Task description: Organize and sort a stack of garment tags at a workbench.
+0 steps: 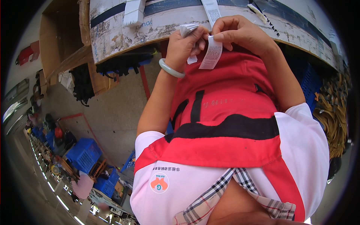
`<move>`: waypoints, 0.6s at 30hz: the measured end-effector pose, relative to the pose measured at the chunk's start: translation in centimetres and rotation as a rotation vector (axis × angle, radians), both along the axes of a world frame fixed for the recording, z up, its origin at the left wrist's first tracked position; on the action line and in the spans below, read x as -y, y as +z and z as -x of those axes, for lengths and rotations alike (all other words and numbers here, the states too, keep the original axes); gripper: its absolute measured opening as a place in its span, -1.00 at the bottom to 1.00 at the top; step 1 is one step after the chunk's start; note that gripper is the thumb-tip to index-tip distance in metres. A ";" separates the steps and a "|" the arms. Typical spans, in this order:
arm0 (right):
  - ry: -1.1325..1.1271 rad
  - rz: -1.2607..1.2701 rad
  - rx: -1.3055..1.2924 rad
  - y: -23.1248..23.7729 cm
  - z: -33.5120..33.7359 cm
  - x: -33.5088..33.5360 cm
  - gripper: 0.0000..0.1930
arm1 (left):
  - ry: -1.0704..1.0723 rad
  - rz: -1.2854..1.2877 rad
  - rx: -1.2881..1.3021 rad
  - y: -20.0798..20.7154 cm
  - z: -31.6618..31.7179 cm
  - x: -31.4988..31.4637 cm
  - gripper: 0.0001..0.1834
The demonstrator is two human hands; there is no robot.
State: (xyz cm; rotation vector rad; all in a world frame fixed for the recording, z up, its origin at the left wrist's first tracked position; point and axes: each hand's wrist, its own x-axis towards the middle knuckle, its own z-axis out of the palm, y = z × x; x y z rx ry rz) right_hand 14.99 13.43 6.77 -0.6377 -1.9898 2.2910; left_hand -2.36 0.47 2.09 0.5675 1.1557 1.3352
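My left hand (186,44) is closed round a small bundle of folded, shiny white labels (187,29); a white end pokes out below its fingers. Close beside it, my right hand (243,34) pinches the top of a printed white care label (212,54) between thumb and fingers. This label hangs down in front of my red apron (225,82). Behind the right fingers, a longer printed label strip (212,12) runs across the worktop; whether it joins the hanging label is hidden.
The worn, cardboard-covered worktop (112,39) curves in front of me. On it lie a stack of white labels (134,13) and a pale strip with black cord (258,13). Open cardboard boxes (62,37) stand left, black straps (82,84) hang below, and brown strips (332,112) pile up at right.
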 end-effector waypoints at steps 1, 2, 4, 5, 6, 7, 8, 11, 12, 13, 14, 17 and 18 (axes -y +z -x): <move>-0.055 -0.001 -0.016 0.7 0.1 0.8 -0.78 | -0.025 -0.001 0.065 -0.1 -0.2 0.2 -0.62; -0.109 -0.002 -0.033 1.1 0.4 1.4 -0.78 | -0.048 -0.002 0.130 -0.2 -0.3 0.4 -0.49; -0.171 -0.122 0.000 0.1 0.8 2.7 -0.80 | -0.110 0.035 0.124 -0.3 -0.8 1.1 -0.30; -0.224 -0.162 0.008 -0.2 0.8 3.1 -0.82 | -0.151 -0.037 0.172 -0.2 -1.2 1.4 -0.25; -0.277 -0.201 0.016 -0.6 0.8 3.5 -0.83 | -0.191 -0.109 0.220 -0.3 -1.6 1.6 -0.21; -0.271 -0.331 0.012 -1.0 0.6 3.7 -0.85 | -0.198 -0.126 0.190 -0.6 -1.9 1.8 -0.39; -0.268 -0.326 0.013 -1.7 0.4 4.0 -0.85 | -0.194 -0.122 0.191 -0.8 -2.1 2.1 -0.39; -0.199 -0.585 -0.093 -3.1 -0.3 4.4 -0.80 | -0.142 0.025 0.320 -1.4 -2.4 3.2 -0.80; -0.195 -0.582 -0.094 -3.1 -0.5 4.5 -0.80 | -0.137 0.027 0.320 -1.7 -2.4 3.6 -0.80; -0.183 -0.670 -0.090 -3.0 -0.7 4.8 -0.78 | -0.124 0.031 0.324 -2.1 -2.6 4.0 -0.79; -0.172 -0.758 -0.086 -2.7 -0.8 5.2 -0.76 | -0.112 0.033 0.328 -2.5 -2.8 4.3 -0.78; -0.045 -0.722 0.008 -1.9 -1.0 6.3 -0.58 | -0.077 0.069 0.258 -2.0 -3.9 4.5 -0.80; 0.009 -0.786 0.031 -2.1 -1.1 6.6 -0.52 | -0.046 0.120 0.225 -1.7 -4.2 4.5 -0.80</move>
